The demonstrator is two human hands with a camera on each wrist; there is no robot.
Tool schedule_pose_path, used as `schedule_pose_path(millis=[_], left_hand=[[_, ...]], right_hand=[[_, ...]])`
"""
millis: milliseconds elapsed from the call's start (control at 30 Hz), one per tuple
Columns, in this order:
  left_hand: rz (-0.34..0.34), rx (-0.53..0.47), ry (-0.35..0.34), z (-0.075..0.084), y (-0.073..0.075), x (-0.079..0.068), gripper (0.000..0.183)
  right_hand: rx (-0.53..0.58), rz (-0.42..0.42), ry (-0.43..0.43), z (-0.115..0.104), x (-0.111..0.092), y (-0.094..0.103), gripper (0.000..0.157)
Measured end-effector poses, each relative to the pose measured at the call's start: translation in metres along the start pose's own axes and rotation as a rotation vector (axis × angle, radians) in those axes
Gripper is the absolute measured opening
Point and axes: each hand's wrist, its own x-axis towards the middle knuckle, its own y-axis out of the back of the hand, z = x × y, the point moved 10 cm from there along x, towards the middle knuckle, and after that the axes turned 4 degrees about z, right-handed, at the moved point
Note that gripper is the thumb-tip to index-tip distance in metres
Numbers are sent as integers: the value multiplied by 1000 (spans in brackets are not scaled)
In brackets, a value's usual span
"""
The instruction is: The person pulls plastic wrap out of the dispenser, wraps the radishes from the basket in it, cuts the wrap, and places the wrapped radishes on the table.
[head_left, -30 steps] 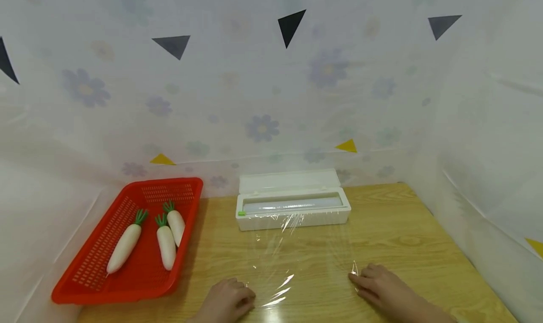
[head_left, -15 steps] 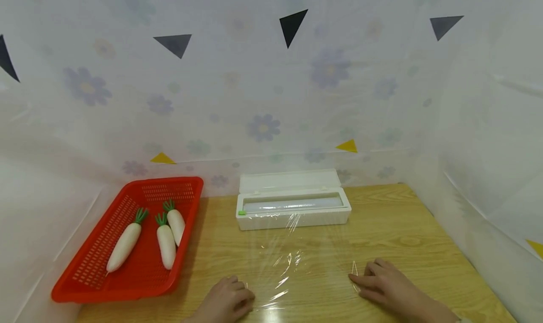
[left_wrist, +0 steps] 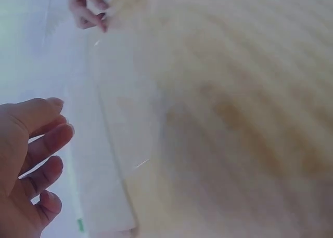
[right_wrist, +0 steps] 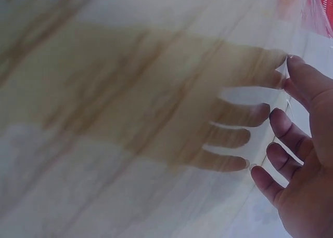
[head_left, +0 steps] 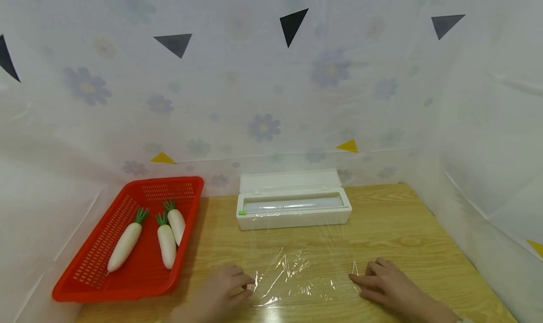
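Note:
A clear sheet of plastic wrap (head_left: 292, 254) stretches from the roll (head_left: 292, 204) in the white dispenser box (head_left: 297, 219) toward the front of the wooden table. At its front right corner my right hand (head_left: 388, 287) pinches the film between thumb and index finger; in the right wrist view the other fingers (right_wrist: 283, 160) spread loosely above the table. My left hand (head_left: 218, 290), blurred, is beside the front left corner of the wrap. In the left wrist view its fingers (left_wrist: 44, 173) are loosely bent, with nothing visible between them and the thumb.
To the left stands a red plastic basket (head_left: 127, 292) with three white radishes (head_left: 125, 245) with green tops in it. The box's lid (head_left: 290, 180) is raised at the back. A small green piece (head_left: 242, 212) sits at the box's left end. A flowered white curtain (head_left: 263, 78) encloses the table.
My left hand has shifted slightly left, its fingers opening away from the film's corner. The wrap's front edge now shows more wrinkles. My right hand keeps its pinch after rising a little.

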Motion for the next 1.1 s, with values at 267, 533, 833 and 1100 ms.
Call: schedule_pose_path(millis=[267,533,833,1100], left_hand=[[75,-35,163,-37,62,29,24],[57,109,418,-101,107,33,19],[149,211,599,-183,155,-8,26],[192,224,795,-244,181,-60,34]], right_hand=[[-18,9,14,-1,0,1,40],[-8,19,12,-1,0,2,40],[17,-28,1,-3,2,-2,39],[0,-3,19,-7,5,1,40]])
